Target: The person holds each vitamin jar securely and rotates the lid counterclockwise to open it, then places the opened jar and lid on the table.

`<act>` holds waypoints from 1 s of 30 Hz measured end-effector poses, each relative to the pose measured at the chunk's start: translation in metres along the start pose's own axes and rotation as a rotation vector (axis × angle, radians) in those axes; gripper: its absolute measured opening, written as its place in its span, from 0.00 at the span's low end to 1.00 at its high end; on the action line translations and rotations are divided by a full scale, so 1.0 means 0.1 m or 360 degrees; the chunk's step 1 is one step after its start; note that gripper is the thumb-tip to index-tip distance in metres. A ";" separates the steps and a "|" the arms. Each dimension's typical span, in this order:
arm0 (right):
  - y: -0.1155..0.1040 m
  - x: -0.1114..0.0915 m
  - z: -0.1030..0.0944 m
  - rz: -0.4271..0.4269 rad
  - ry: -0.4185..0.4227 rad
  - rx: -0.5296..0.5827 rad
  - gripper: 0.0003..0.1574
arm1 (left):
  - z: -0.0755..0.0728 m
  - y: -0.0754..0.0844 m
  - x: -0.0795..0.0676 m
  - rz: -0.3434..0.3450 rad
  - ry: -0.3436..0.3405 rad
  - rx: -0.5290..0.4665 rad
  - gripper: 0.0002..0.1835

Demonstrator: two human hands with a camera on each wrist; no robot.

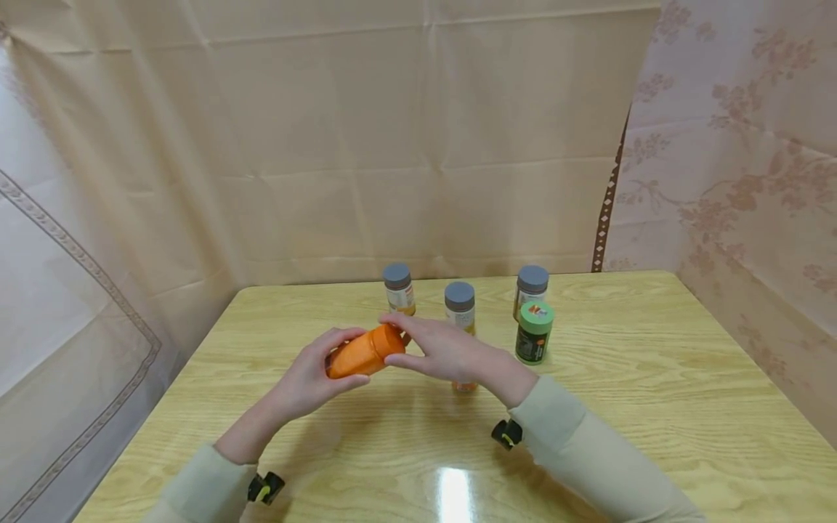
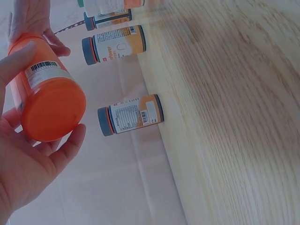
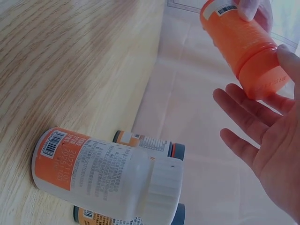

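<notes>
An orange bottle (image 1: 360, 354) is held tilted above the table, its screw cap (image 1: 389, 340) toward the right. My left hand (image 1: 306, 379) grips its body near the base, fingers and thumb around it; the round base (image 2: 54, 110) and a barcode label show in the left wrist view. At the cap, my right hand (image 1: 445, 350) pinches with thumb and forefinger, while its other fingers (image 3: 241, 145) stretch out away from the cap. Beneath the right hand stands a white bottle with an orange label (image 3: 108, 173), mostly hidden by that hand in the head view.
Grey-capped bottles stand toward the back: one at left (image 1: 398, 287), one in the middle (image 1: 461, 303), one at right (image 1: 531, 287). A green-lidded jar (image 1: 534, 334) stands before the right one. Cloth curtains (image 1: 418, 145) hang behind the wooden table (image 1: 628, 407).
</notes>
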State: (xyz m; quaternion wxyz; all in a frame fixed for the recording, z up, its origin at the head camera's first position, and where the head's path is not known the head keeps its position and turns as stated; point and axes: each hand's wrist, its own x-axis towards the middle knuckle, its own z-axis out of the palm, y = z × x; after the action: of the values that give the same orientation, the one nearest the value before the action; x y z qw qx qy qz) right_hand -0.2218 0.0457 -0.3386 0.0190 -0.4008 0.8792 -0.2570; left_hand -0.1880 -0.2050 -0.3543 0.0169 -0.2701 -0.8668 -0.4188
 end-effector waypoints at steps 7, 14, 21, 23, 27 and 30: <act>-0.04 -0.01 -0.03 -0.0017 -0.0007 0.0082 0.36 | 0.00 0.01 0.00 -0.0030 -0.0002 -0.0048 0.31; -0.03 0.00 -0.01 -0.0105 0.0002 0.0182 0.33 | -0.01 -0.01 0.02 0.0045 0.0002 -0.0049 0.30; -0.01 -0.02 0.01 -0.0120 -0.0013 0.0229 0.33 | 0.00 -0.01 0.02 0.0051 0.0007 -0.0022 0.30; -0.01 -0.04 0.01 -0.0102 -0.0020 0.0230 0.33 | 0.00 -0.01 0.03 0.0054 0.0007 -0.0018 0.30; -0.01 -0.05 0.00 -0.0089 -0.0024 0.0229 0.33 | 0.01 -0.01 0.04 0.0061 0.0005 -0.0036 0.30; -0.01 -0.06 -0.01 -0.0104 -0.0012 0.0235 0.32 | 0.00 0.00 0.05 0.0065 -0.0001 -0.0043 0.30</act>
State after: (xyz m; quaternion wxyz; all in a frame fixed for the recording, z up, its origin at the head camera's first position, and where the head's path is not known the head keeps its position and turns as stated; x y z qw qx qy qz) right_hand -0.2177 0.0496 -0.3384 0.0433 -0.4277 0.8443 -0.3200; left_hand -0.1925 -0.2024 -0.3532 0.0216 -0.2880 -0.8553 -0.4301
